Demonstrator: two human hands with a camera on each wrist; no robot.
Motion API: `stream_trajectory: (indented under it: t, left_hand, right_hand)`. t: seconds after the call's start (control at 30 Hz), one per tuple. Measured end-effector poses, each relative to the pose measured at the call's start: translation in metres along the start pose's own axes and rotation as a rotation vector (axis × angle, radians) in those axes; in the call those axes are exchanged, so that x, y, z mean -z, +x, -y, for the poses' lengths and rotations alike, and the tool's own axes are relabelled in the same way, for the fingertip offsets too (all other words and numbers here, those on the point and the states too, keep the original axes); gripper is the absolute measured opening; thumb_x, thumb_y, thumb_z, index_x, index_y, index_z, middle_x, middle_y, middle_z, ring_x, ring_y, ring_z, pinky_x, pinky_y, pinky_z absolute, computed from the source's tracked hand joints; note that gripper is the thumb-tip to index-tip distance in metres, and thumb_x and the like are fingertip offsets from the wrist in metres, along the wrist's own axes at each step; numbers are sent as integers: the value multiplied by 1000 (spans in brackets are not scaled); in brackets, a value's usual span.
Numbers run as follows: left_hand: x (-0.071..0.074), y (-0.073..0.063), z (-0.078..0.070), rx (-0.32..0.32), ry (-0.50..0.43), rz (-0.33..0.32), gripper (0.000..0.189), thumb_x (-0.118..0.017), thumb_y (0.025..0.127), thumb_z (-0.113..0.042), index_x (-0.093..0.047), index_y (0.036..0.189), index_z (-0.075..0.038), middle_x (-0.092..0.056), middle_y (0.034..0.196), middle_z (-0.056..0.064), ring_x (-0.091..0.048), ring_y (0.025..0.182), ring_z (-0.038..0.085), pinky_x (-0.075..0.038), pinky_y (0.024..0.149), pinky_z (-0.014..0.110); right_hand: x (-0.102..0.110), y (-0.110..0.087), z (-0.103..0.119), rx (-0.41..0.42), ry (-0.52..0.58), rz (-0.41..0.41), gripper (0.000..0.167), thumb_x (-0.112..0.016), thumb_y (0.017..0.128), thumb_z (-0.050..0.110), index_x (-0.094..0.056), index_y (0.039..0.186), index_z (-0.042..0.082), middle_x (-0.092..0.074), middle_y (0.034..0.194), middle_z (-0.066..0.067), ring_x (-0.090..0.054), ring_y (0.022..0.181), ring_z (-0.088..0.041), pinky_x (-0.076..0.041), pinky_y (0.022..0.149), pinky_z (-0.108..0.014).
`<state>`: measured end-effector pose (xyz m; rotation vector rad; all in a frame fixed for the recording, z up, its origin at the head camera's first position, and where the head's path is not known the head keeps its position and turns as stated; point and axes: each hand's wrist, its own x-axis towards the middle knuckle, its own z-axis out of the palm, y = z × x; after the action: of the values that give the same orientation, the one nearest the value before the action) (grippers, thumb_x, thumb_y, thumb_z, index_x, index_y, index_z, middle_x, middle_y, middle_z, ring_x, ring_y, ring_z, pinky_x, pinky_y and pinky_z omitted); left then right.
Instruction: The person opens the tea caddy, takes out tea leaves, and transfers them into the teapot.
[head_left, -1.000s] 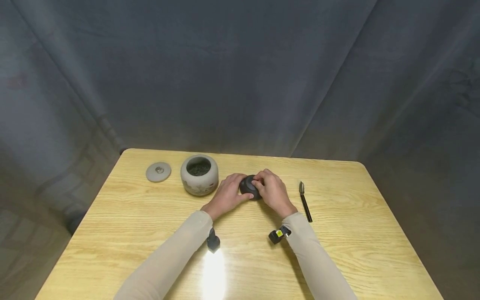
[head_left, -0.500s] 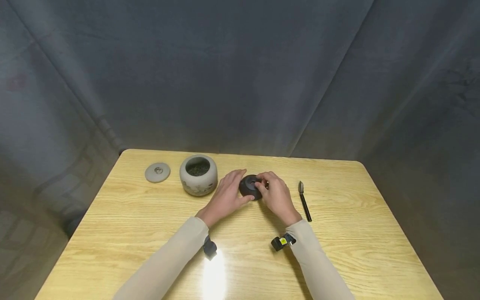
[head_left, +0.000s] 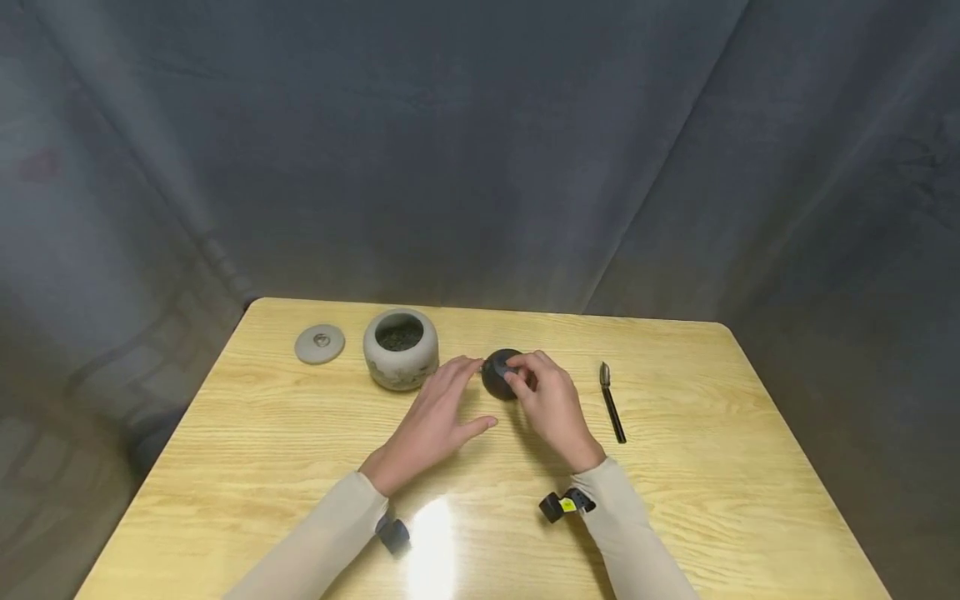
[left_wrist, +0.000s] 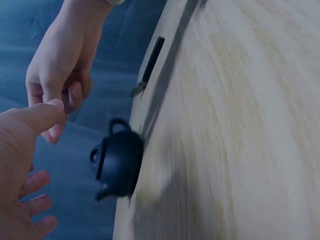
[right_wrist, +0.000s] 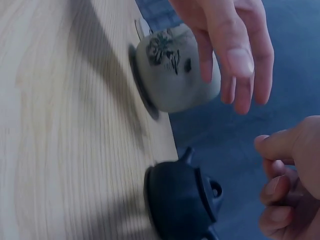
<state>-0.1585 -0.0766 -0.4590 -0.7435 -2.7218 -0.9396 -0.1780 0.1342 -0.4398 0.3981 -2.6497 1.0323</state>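
A dark teapot (head_left: 495, 379) stands upright on the table, its lid with a looped knob (right_wrist: 216, 189) seated on top. My left hand (head_left: 423, 427) hovers to the left and nearer to me, fingers extended and thumb spread, holding nothing. Above the teapot's right side hangs my right hand (head_left: 553, 407), its fingers loosely curled. Both wrist views show a gap between those fingers and the teapot (left_wrist: 120, 162), with nothing in them. Left of the teapot is an open round grey jar (head_left: 401, 368) with dark loose contents and a painted plant on its side.
The jar's flat round lid (head_left: 319, 344) lies at the far left of the wooden table (head_left: 712, 467). To the right of the teapot lies a small spoon (head_left: 612, 404) with a black handle and a metal head. Grey curtains (head_left: 465, 150) hang behind the table.
My left hand has let go of the teapot's side and drawn back toward me and to the left. The right hand has lifted off the lid but stays over the teapot.
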Motion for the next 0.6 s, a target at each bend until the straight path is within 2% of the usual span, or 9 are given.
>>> stream_trajectory:
  t: [0.1, 0.23, 0.47, 0.6]
  left_hand:
    - [9, -9, 7, -19, 24, -50, 85, -80, 95, -45, -42, 162, -11, -48, 161, 12, -44, 153, 32, -38, 126, 57]
    - [26, -21, 24, -10, 61, -124, 84, -81, 95, -43, -43, 160, -8, -50, 159, 15, -46, 151, 33, -40, 125, 56]
    - [68, -37, 54, 53, 71, -284, 83, -87, 91, -29, -45, 157, -2, -51, 156, 22, -47, 147, 42, -39, 121, 64]
    - [84, -43, 78, 127, 66, -332, 81, -87, 91, -24, -46, 156, 2, -51, 153, 26, -48, 143, 47, -39, 117, 69]
  right_hand:
    - [-5, 1, 5, 11, 16, 2, 18, -76, 100, 13, -77, 116, 4, -62, 86, -1, -52, 71, -9, -43, 61, -21]
    - [-13, 6, 13, 9, 59, 34, 17, -74, 102, 14, -76, 115, 5, -63, 89, 0, -54, 73, -9, -45, 63, -21]
    - [-29, 18, 29, 31, 86, 64, 23, -75, 101, 20, -75, 121, 7, -65, 95, -1, -56, 77, -10, -48, 68, -23]
    - [-40, 26, 38, 41, 106, 98, 34, -76, 101, 25, -70, 131, 8, -65, 108, -6, -62, 88, -16, -52, 75, -27]
